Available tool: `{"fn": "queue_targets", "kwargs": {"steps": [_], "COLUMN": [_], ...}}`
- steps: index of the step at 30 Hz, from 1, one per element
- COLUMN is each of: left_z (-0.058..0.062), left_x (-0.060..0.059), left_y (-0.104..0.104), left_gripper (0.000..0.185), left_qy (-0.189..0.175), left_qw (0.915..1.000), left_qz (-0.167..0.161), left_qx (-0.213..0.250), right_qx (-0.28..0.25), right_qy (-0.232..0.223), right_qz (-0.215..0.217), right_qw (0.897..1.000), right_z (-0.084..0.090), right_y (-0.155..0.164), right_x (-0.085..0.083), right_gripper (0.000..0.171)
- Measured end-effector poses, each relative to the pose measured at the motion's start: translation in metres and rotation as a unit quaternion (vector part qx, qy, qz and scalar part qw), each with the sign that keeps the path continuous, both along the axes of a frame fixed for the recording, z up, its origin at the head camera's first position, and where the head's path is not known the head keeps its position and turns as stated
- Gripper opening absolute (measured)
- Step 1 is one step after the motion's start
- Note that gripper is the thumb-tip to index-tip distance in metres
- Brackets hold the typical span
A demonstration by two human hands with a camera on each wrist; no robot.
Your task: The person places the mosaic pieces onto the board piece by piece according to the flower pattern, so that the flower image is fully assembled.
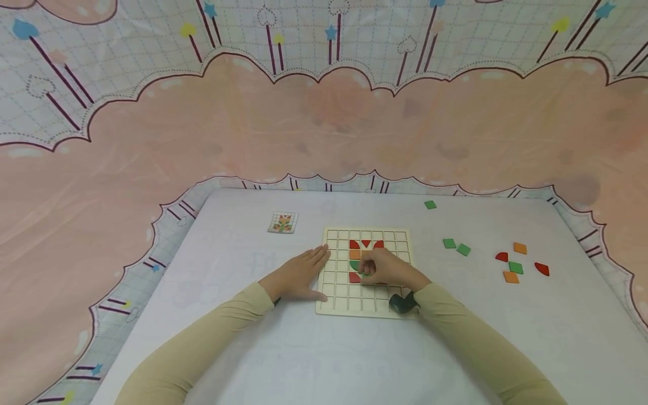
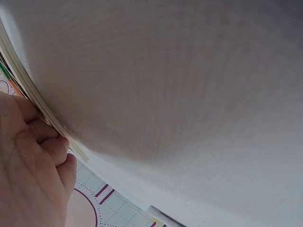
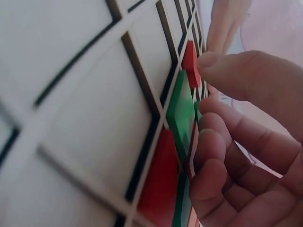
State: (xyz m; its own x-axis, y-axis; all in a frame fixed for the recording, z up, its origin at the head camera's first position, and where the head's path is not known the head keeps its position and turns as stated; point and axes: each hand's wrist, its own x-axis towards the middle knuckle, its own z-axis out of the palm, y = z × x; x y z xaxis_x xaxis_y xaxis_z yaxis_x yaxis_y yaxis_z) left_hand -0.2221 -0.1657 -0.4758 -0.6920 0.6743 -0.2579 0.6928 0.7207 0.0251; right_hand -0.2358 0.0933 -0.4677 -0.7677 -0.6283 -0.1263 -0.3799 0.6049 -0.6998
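Several cells filled: in the head view the grid board (image 1: pixel 365 274) already carries red, orange and green pieces near its middle; most cells are bare, so by my judgement the pattern is only partly laid.
Head, right hand: the right hand (image 1: pixel 387 269) sits over the board's centre, fingers curled down on a green tile (image 1: pixel 362 274).
Head, left hand: the left hand (image 1: pixel 300 274) lies flat at the board's 9 o'clock edge, fingers straight and together, steadying it.
Head, left over: loose tiles (image 1: pixel 516 262) wait at the board's 3 o'clock, two green ones nearer, one green at 1 o'clock; a pattern card (image 1: pixel 283 222) lies at 11 o'clock.
Left wrist: fingers (image 2: pixel 53 146) touch the board edge (image 2: pixel 38 101); nothing is gripped.
Right wrist: thumb and fingers (image 3: pixel 236 80) pinch the green tile, tilted on edge, not yet flat in its cell; red pieces sit at its 12 and 6 o'clock.
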Motion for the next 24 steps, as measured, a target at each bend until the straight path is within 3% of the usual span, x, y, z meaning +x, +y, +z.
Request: {"fn": "queue_targets", "kwargs": {"steps": [14,24], "left_z": [0.001,0.002], "left_x": [0.002,0.002], "left_y": [0.002,0.001], "left_gripper": [0.106,0.105], "left_qy": [-0.003,0.003], "left_qw": [1.0,1.0], "left_qz": [0.006,0.004], "left_qx": [0.0,0.004], "right_qx": [0.007,-0.02], "right_qy": [-0.008,-0.003], "right_qz": [0.033,0.081], "right_qw": [0.999,0.996], "right_z": [0.001,0.0], "right_y": [0.006,-0.002], "right_x": [0.001,-0.014], "right_gripper": [0.006,0.018]}}
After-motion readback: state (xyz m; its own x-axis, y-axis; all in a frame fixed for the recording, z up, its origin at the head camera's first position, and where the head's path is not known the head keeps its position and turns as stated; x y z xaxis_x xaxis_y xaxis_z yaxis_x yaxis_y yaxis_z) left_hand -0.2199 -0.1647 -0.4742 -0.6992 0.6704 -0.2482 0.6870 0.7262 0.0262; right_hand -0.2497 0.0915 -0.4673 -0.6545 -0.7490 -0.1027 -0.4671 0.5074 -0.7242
